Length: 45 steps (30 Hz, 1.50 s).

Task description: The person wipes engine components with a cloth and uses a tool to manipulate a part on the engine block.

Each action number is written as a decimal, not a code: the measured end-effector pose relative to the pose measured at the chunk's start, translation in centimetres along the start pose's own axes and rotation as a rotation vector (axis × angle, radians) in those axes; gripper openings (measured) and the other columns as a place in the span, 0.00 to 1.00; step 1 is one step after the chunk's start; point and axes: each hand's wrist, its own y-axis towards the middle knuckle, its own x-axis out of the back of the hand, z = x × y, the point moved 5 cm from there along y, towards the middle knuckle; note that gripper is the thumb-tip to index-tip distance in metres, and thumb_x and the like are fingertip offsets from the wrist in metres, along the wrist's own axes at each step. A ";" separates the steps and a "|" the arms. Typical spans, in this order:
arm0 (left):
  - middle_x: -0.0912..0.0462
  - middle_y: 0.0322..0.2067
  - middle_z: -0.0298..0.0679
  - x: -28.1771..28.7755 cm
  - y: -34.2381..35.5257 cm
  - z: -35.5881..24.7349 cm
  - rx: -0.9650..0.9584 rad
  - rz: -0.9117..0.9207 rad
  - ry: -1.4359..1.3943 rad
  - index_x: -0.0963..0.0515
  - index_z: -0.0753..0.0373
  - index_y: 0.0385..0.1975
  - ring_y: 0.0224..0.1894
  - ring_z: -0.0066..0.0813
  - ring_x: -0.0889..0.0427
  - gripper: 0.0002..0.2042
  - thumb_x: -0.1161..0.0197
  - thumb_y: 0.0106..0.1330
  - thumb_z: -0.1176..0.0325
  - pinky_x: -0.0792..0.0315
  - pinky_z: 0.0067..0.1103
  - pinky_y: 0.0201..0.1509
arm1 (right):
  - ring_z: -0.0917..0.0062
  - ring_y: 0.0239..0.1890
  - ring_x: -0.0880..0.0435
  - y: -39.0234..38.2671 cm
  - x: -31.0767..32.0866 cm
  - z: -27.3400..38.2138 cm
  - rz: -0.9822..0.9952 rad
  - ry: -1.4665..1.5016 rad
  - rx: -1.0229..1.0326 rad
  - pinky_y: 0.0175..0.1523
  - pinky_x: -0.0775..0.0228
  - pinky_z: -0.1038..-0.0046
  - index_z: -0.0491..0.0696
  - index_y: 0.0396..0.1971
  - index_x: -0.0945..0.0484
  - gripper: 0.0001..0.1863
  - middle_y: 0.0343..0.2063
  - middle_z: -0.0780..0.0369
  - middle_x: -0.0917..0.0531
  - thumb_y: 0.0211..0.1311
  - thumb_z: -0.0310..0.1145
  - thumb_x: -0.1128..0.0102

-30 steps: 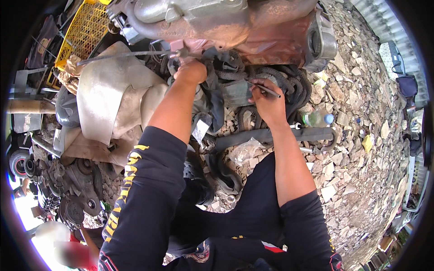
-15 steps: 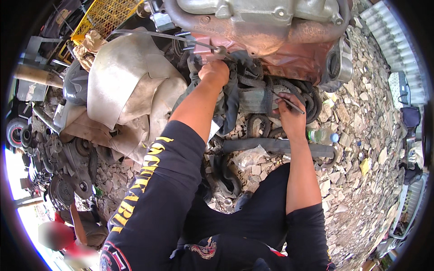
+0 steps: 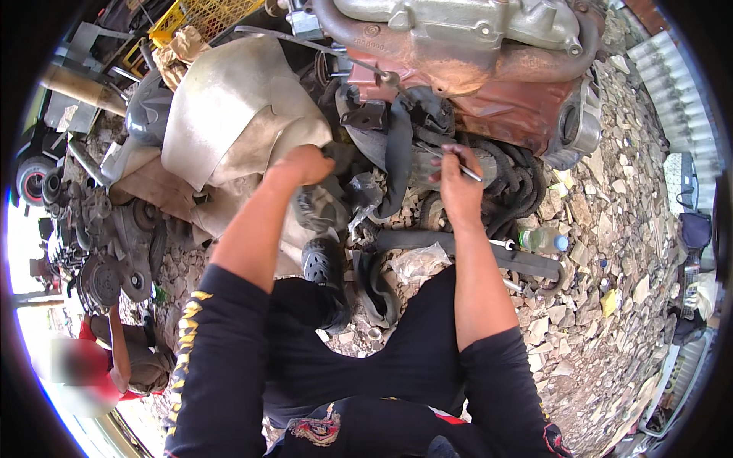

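Your left fingers (image 3: 324, 163) grip a dark cloth (image 3: 343, 162); your right fingers (image 3: 452, 155) grasp a metal rod (image 3: 471, 174) near the engine (image 3: 458, 49).

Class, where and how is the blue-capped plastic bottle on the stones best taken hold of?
Likely around the middle of the plastic bottle, from above: it lies on its side on the stones, upper side exposed, blue cap pointing right. The right forearm passes left of its base, leaving less room there.
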 end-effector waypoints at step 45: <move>0.18 0.51 0.36 -5.1 -2.3 -2.9 -0.618 0.396 -0.189 0.17 0.55 0.46 0.54 0.32 0.20 0.14 0.41 0.60 0.68 0.27 0.27 0.52 | 0.83 0.26 0.20 8.3 -16.2 4.3 0.067 -1.330 0.198 0.32 0.26 0.80 0.44 0.35 0.17 0.10 0.30 0.65 0.15 0.60 0.35 0.39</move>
